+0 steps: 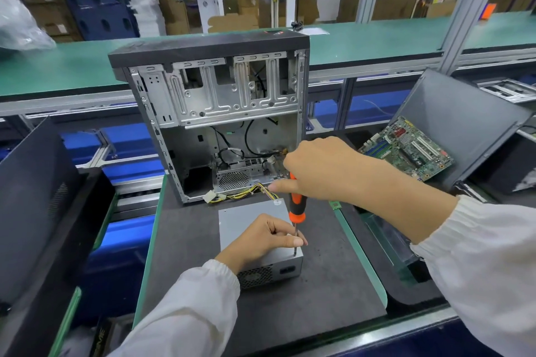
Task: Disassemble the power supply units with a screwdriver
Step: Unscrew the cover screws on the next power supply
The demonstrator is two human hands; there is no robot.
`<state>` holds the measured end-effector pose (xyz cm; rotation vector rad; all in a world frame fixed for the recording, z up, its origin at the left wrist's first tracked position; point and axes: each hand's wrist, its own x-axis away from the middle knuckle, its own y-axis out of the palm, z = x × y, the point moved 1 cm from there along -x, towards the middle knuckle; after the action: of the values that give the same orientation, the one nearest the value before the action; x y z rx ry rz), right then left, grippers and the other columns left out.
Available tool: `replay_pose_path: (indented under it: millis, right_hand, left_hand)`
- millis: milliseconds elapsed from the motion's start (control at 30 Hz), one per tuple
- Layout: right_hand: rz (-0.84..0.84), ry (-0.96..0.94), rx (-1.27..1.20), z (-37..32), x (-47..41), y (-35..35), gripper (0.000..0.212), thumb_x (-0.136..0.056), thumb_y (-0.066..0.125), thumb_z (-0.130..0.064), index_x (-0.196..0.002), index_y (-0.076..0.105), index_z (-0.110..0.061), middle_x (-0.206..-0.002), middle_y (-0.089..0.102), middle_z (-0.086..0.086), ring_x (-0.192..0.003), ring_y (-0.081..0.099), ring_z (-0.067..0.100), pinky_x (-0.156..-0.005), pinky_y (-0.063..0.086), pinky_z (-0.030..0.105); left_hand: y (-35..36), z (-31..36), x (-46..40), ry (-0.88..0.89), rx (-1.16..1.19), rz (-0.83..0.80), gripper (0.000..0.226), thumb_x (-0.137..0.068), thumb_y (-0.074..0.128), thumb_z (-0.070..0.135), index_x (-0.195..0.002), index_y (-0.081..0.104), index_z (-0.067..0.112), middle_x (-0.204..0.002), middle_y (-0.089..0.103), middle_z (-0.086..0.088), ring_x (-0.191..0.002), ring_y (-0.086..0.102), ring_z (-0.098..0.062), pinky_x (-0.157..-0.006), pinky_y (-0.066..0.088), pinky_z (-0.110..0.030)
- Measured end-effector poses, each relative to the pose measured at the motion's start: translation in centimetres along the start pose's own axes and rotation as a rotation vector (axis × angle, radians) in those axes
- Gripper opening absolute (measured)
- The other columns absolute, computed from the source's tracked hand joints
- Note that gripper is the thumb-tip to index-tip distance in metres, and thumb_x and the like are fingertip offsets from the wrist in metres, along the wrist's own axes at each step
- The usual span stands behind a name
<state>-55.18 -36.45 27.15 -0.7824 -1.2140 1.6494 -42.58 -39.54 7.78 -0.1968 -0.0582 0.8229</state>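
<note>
Unscrewing the lid of a grey metal power supply unit (255, 220), which lies flat on a dark mat (333, 293) at the middle of the workbench, just in front of an open, gutted computer case (214, 113). Right hand (322, 171) wrapped around the top of an orange and black screwdriver (297, 206), held upright, fingers curled tight on the handle. Shaft running straight down to the near right corner of the unit's top face, tip apparently seated on a screw there, though the screw itself too small to make out. Left hand (261, 236) resting on top of the unit, thumb and fingertips pinching the thin shaft just above the tip to steady it, heel of the hand pressing the box down. A bundle of yellow and black wires (243, 193) trailing from the far end of the unit toward the case. A green motherboard (409, 151) lying in a grey tray well off to the right.

Judged as an early stage: lid closed, no loosened screws seen on the mat. Next move likely calling for firm downward pressure while turning the handle, keeping the shaft upright so the tip stays in the screw head, then lifting the freed screw clear before shifting to another corner. Risk of the tip slipping off if the box slides.
</note>
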Motion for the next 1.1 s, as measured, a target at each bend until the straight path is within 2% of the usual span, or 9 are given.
replay_pose_path:
  millis: [67, 133, 267, 533, 633, 767, 900, 967, 1100]
  right_hand:
    - [-0.005, -0.007, -0.021, 0.0, -0.1, 0.1, 0.053, -0.094, 0.034, -0.061, -0.065, 0.032, -0.017, -0.064, 0.038, 0.001, -0.051, 0.036, 0.015, -0.045, 0.024, 0.028]
    - [-0.003, -0.013, -0.035, 0.0, -0.3, 0.3, 0.05, -0.095, 0.036, -0.058, -0.072, 0.041, -0.014, -0.065, 0.039, 0.0, -0.051, 0.037, 0.015, -0.045, 0.024, 0.027]
    - [-0.008, -0.001, -0.053, 0.5, -0.2, 0.4, 0.044, -0.095, 0.037, -0.056, -0.081, 0.042, -0.015, -0.065, 0.038, 0.0, -0.053, 0.038, 0.017, -0.046, 0.025, 0.027]
    - [-0.04, -0.035, -0.125, 1.1, 0.0, 0.6, 0.031, -0.096, 0.041, -0.048, -0.085, 0.045, -0.018, -0.066, 0.041, -0.002, -0.055, 0.04, 0.012, -0.046, 0.028, 0.027]
    - [-0.138, -0.076, -0.204, 1.6, 0.3, 0.2, 0.019, -0.096, 0.045, -0.039, -0.094, 0.049, -0.021, -0.07, 0.048, -0.003, -0.06, 0.048, 0.013, -0.051, 0.036, 0.03]
    - [-0.346, -0.175, -0.445, 2.5, 0.5, -0.5, 0.013, -0.091, 0.052, -0.025, -0.104, 0.051, -0.027, -0.093, 0.062, 0.001, -0.066, 0.068, 0.019, -0.066, 0.054, 0.036]
    - [-0.349, -0.008, -0.418, 2.1, 0.9, -0.9, 0.052, -0.081, 0.051, -0.07, -0.089, 0.053, -0.019, -0.045, 0.062, -0.003, -0.04, 0.062, 0.012, -0.051, 0.048, 0.024]
    - [-0.278, 0.05, -0.253, 1.6, 0.7, -0.6, 0.067, -0.079, 0.038, -0.078, -0.073, 0.05, -0.013, -0.026, 0.046, -0.007, -0.033, 0.056, 0.011, -0.047, 0.045, 0.025]
    - [-0.242, -0.035, -0.241, 1.2, 0.1, -0.1, 0.048, -0.092, 0.043, -0.06, -0.076, 0.046, -0.015, -0.043, 0.056, -0.003, -0.049, 0.06, 0.015, -0.049, 0.041, 0.027]
  left_hand:
    - [-0.2, 0.1, 0.3, -0.031, 0.028, -0.026, 0.01, -0.084, 0.075, 0.013, -0.075, 0.077, 0.01, -0.058, 0.013, -0.009, -0.07, 0.06, -0.023, -0.08, 0.041, -0.019]
    - [-0.6, -0.1, 0.3, -0.035, 0.052, -0.036, 0.022, -0.085, 0.073, 0.011, -0.089, 0.072, -0.01, -0.06, 0.012, -0.006, -0.067, 0.062, -0.008, -0.076, 0.042, -0.008]
    - [-0.4, 0.5, 0.4, -0.041, 0.084, -0.051, 0.005, -0.082, 0.075, 0.026, -0.079, 0.08, 0.026, -0.061, 0.022, -0.018, -0.077, 0.047, -0.018, -0.079, 0.043, -0.009]
    - [0.0, 0.9, 0.9, -0.09, 0.157, -0.011, 0.013, -0.085, 0.071, 0.023, -0.092, 0.08, 0.029, -0.087, 0.073, 0.001, -0.092, 0.064, -0.003, -0.085, 0.042, -0.007]
    - [0.1, 1.0, 0.9, -0.078, 0.162, 0.014, 0.013, -0.083, 0.071, 0.02, -0.087, 0.08, 0.028, -0.096, 0.076, 0.007, -0.097, 0.066, -0.001, -0.084, 0.044, -0.008]
    - [0.1, 0.7, 0.7, -0.048, 0.1, 0.012, 0.014, -0.085, 0.072, 0.012, -0.08, 0.079, 0.023, -0.066, 0.066, 0.013, -0.067, 0.055, 0.001, -0.072, 0.04, -0.006]
    - [0.1, 0.6, 0.7, -0.05, 0.084, 0.04, 0.005, -0.077, 0.077, 0.026, -0.079, 0.08, 0.022, -0.071, 0.059, -0.009, -0.07, 0.046, -0.019, -0.079, 0.04, -0.014]
    - [0.1, 0.5, 0.7, -0.048, 0.086, 0.035, 0.004, -0.078, 0.077, 0.025, -0.079, 0.08, 0.023, -0.062, 0.059, 0.002, -0.067, 0.049, -0.013, -0.082, 0.042, -0.014]
    - [-0.1, 0.4, 0.7, -0.049, 0.098, 0.037, 0.007, -0.08, 0.077, 0.022, -0.086, 0.08, 0.02, -0.051, 0.024, 0.007, -0.057, 0.027, -0.017, -0.087, 0.044, -0.017]
